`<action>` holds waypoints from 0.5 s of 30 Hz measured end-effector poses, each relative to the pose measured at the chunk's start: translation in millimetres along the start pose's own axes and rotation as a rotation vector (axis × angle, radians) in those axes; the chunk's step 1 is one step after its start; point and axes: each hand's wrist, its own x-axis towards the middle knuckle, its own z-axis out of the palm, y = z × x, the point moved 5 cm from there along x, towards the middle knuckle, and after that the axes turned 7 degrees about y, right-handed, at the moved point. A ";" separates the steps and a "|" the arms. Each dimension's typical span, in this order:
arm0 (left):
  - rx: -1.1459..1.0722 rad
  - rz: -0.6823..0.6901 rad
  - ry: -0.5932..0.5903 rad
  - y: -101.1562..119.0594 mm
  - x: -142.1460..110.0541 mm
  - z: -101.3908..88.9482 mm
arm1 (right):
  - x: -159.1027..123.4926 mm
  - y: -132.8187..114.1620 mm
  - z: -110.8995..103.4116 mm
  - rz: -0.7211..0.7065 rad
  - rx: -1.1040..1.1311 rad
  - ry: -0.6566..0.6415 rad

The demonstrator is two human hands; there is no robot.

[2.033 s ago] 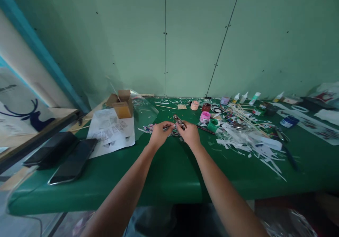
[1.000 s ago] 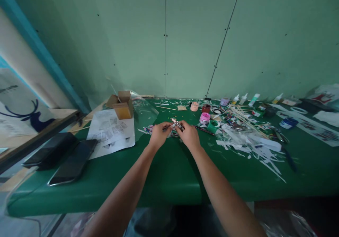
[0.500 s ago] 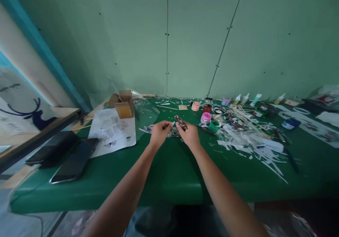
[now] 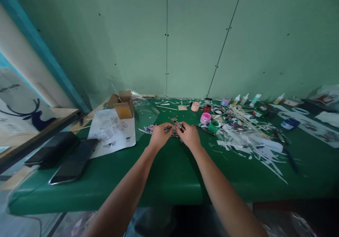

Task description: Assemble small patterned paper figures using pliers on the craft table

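Observation:
Over the green table my right hand [image 4: 190, 134] is closed on a small shiny metal tool that looks like nail clippers [image 4: 177, 124], its end pointing up and left. Close beside it, my left hand [image 4: 159, 135] pinches a small dark, thin piece [image 4: 167, 128], too small to name. The fingers of both hands nearly meet at the tool. Beneath and behind the hands lies a band of small multicoloured bits [image 4: 149, 128], partly hidden by them.
Right of the hands stand a pink paint jar [image 4: 205, 118], a green paint jar [image 4: 214, 126] and a heap of white paper strips [image 4: 251, 145]. On the left are printed sheets [image 4: 111, 131], a cardboard box [image 4: 124, 108] and a phone [image 4: 74, 161]. A green wall [image 4: 127, 43] rises behind.
The metal tool has tilted lower and a little left, nearer my left fingers. The small white tip seen between the hands is no longer visible.

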 end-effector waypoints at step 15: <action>-0.392 -0.265 0.007 -7.9 -1.7 15.7 | -0.2 4.1 4.0 0.246 0.224 0.134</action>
